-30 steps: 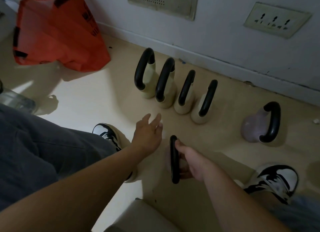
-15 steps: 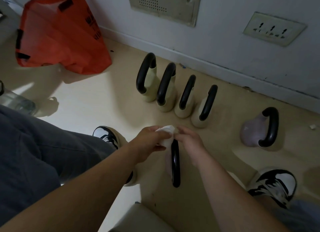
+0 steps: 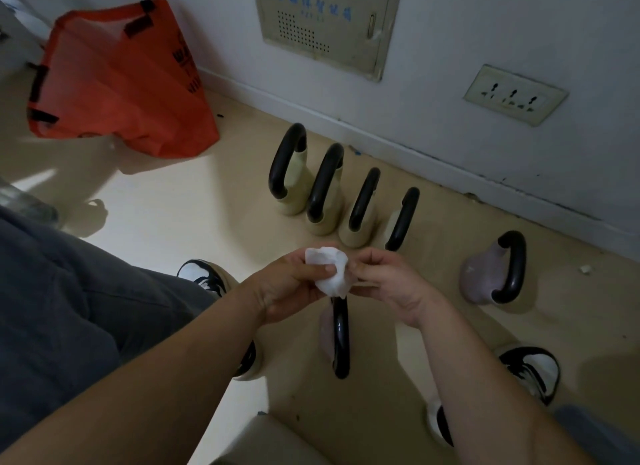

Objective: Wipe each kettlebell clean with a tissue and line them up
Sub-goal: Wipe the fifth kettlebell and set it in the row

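Both hands are up in front of me with the tissue [image 3: 329, 272] between them. My left hand [image 3: 291, 291] holds it, thumb pressed on top and fingers curled under. My right hand [image 3: 391, 284] pinches its other side with the fingertips. The tissue is white and scrunched. It is in the air and touches no bell.

Right under my hands, on the floor between my shoes [image 3: 533, 371], stands the near purple bell [image 3: 341, 340] with its black handle. I think this is the one I wipe next, and I am getting the tissue ready for it.

Four cream bells [image 3: 327, 204] stand side by side in a row near the wall, handles all turned the same way. That part looks done to me, but I cannot tell by looking if they are clean. The far purple bell [image 3: 491, 274] sits off to the right, apart from the row. So I guess two bells are left to wipe and put in line.

The wall box [image 3: 325, 24] has blue marks near the top, too blurry to read. The orange bag [image 3: 117, 83] has black letters on its side, but I cannot read them. I see no words on the bells or the tissue.
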`<state>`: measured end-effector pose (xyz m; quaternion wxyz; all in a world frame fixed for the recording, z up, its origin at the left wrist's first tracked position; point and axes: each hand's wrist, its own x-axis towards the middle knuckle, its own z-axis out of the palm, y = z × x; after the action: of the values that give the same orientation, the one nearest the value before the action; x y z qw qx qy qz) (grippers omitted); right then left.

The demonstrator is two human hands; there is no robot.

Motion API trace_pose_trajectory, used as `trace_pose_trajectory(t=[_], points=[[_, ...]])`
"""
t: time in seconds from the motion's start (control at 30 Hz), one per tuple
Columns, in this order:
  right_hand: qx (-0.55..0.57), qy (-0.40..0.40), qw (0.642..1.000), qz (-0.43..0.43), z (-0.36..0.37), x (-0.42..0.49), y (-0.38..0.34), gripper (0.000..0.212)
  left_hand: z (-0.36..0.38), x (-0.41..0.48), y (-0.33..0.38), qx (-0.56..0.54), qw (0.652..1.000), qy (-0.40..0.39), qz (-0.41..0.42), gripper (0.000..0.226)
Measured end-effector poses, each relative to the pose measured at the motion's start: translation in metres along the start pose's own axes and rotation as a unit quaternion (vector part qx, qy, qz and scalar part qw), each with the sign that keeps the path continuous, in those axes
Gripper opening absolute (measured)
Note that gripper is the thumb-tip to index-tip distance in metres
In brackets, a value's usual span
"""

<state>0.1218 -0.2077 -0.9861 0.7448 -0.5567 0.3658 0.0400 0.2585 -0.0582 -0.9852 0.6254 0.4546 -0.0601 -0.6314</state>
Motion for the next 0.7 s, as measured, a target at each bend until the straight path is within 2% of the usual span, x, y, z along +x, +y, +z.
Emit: trace_pose_trajectory(t=[0.07,0.17,0.37,0.43,0.47,0.53,0.57,0.63,0.7], points=[[0.002,0.006,1.000,-0.006,-0.001,-0.004,-0.004,0.012,-0.002,-0.001,0.000,0.017,1.000,0.011,0.008,0.031],[-0.046,0.002,0.999,-0.010,0.002,-0.008,-0.007,0.024,0.003,-0.004,-0.001,0.068,0.998,-0.011,0.011,0.031],[-0.010,0.068,0.997,-0.020,0.009,-0.006,-0.011,0.012,0.001,-0.002,-0.005,0.025,0.999,0.021,0.004,0.039],[0.003,0.091,0.996,-0.018,0.009,-0.006,-0.011,0.018,-0.001,-0.004,-0.006,0.065,0.994,0.087,0.000,0.034],[0.000,0.106,0.994,-0.019,0.009,-0.005,-0.011,0.022,0.000,-0.005,-0.006,0.110,0.982,0.151,0.001,0.030],[-0.052,0.138,0.988,-0.033,0.008,-0.005,-0.012,0.027,0.005,-0.007,-0.010,0.195,0.937,0.287,0.035,0.026],[-0.077,0.147,0.985,-0.041,0.009,-0.006,-0.013,0.026,0.007,-0.006,-0.009,0.199,0.931,0.304,0.042,0.033],[-0.074,0.144,0.985,-0.058,0.014,-0.007,-0.017,0.019,0.015,-0.005,-0.006,0.153,0.963,0.220,-0.006,0.052],[-0.026,0.099,0.994,-0.048,0.020,-0.007,-0.019,0.012,0.025,-0.004,-0.005,0.119,0.985,0.116,-0.050,0.057]])
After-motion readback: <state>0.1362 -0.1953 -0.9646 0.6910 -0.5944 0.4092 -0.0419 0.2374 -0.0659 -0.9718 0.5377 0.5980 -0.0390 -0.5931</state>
